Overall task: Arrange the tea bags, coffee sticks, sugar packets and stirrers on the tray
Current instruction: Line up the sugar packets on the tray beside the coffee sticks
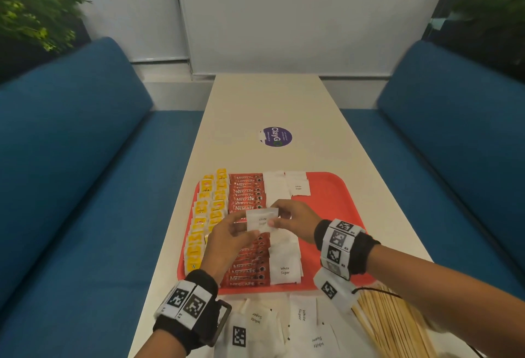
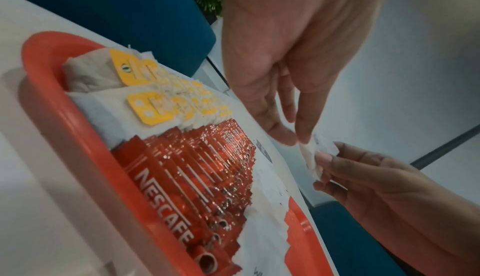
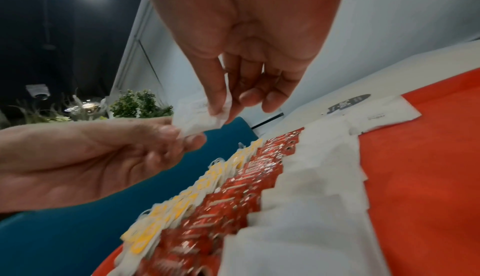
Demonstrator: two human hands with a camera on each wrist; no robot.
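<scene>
Two hands of mine hold one sugar packet [image 1: 260, 220] above the red tray [image 1: 338, 195], over the coffee sticks [image 1: 246, 195]. My left hand [image 1: 227, 239] pinches its left edge and my right hand [image 1: 295, 220] pinches its right edge, thumb [image 3: 218, 104] on top. I think the packet is light, soft paper with loose grains, so holding at the flat edges is best. More packets [image 1: 302, 320] and stirrers [image 1: 395, 326] wait on the table.

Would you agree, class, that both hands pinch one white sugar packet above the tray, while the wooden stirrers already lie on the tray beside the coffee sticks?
Not quite. The wooden stirrers are not on the tray; the head view shows them on the table, near its front right edge. The rest holds: the left hand and right hand pinch one sugar packet above the tray.
</scene>
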